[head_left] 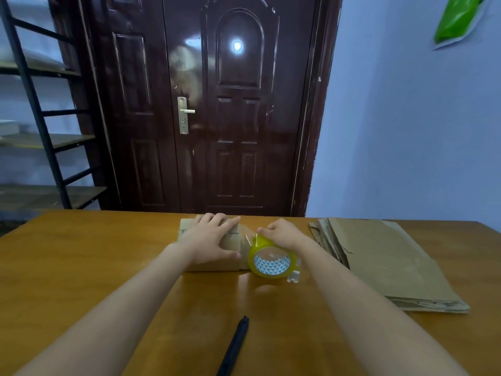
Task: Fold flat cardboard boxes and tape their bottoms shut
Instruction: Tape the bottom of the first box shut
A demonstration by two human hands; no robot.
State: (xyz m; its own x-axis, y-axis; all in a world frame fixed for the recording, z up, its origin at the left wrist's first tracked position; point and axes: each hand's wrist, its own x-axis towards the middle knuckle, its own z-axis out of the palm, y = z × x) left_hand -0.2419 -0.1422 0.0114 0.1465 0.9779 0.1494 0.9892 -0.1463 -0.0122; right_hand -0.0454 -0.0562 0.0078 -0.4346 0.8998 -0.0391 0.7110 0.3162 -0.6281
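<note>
No legible text anywhere.

Single view, head-mounted, wide-angle. Looks forward and down from person's eye level, both forearms reaching out from bottom edge. Orange-brown wooden table (pixel 81 267) fills lower half, close under lens. Dark brown panelled door (pixel 238 104) straight ahead beyond far table edge. Edges bend, fisheye. No second view to overlap.

A black pen (pixel 235 346) lay on a wooden table (pixel 81 256) before a dark door (pixel 217 104), metal shelving (pixel 40 118) standing at left.
</note>
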